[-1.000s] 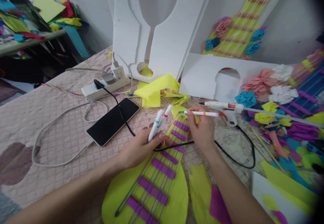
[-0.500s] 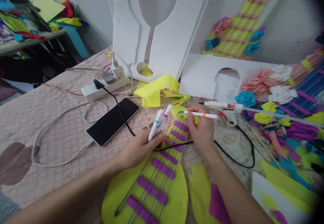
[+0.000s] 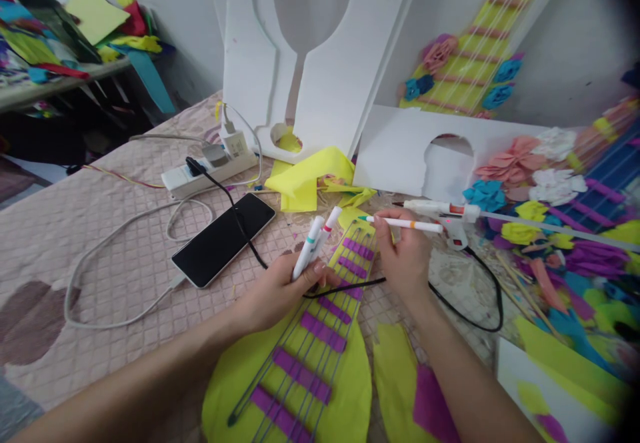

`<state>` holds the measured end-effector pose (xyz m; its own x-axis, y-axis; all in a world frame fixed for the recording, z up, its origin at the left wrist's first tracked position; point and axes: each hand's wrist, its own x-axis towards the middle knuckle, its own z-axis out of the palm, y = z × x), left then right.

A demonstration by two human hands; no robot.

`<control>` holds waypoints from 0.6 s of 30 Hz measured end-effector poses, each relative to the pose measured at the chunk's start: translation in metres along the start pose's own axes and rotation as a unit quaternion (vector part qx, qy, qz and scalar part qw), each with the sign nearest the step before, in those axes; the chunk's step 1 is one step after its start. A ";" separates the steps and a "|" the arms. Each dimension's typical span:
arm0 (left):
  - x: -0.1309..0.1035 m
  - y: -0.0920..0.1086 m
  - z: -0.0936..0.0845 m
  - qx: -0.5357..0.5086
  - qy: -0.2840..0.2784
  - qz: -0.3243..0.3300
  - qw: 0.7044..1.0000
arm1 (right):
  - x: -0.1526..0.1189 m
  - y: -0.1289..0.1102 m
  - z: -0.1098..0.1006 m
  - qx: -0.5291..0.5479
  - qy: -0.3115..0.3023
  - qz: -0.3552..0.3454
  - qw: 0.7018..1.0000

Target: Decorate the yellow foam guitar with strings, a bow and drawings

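Observation:
A flat yellow paper guitar (image 3: 345, 356) with purple strips and drawn dark string lines lies in front of me. My left hand (image 3: 287, 283) is closed around two white marker pens (image 3: 311, 246), one with a teal band and one with a red band, and it rests on the guitar's neck. In my right hand (image 3: 406, 256) is a third white marker (image 3: 417, 225) with an orange band. Its green tip is at the top end of the guitar's neck. A black cord (image 3: 350, 288) runs across the neck between both hands.
A phone (image 3: 223, 240) on a white cable lies left, with a power strip (image 3: 210, 168) behind it. A glue gun (image 3: 440, 211) lies right of my right hand, near paper flowers (image 3: 525, 163). White cut-out boards (image 3: 330, 89) lean on the wall. Yellow paper scraps (image 3: 315, 176) lie behind the neck.
My right hand has shifted slightly to the right with its marker, and the tip has moved a little along the guitar's top end. The left hand has stayed in place.

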<state>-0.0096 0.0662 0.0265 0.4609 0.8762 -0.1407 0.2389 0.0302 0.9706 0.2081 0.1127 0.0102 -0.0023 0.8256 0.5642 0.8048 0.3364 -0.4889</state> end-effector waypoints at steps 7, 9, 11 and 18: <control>0.000 0.000 0.000 0.000 -0.003 0.003 1.000 | -0.003 0.005 -0.003 -0.032 0.021 -0.003 0.999; 0.000 0.000 0.000 0.002 -0.003 0.002 1.000 | -0.004 0.007 -0.001 -0.030 0.011 0.003 0.999; 0.000 0.001 0.001 0.003 -0.002 0.000 1.000 | -0.004 0.007 0.000 -0.028 0.004 0.010 1.000; -0.001 0.002 0.001 0.013 0.004 0.003 1.000 | -0.004 0.006 0.001 -0.022 -0.007 0.013 1.000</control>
<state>-0.0087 0.0655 0.0288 0.4552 0.8802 -0.1341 0.2595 0.0130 0.9657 0.2126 0.1117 0.0039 0.0112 0.8399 0.5426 0.8304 0.2944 -0.4730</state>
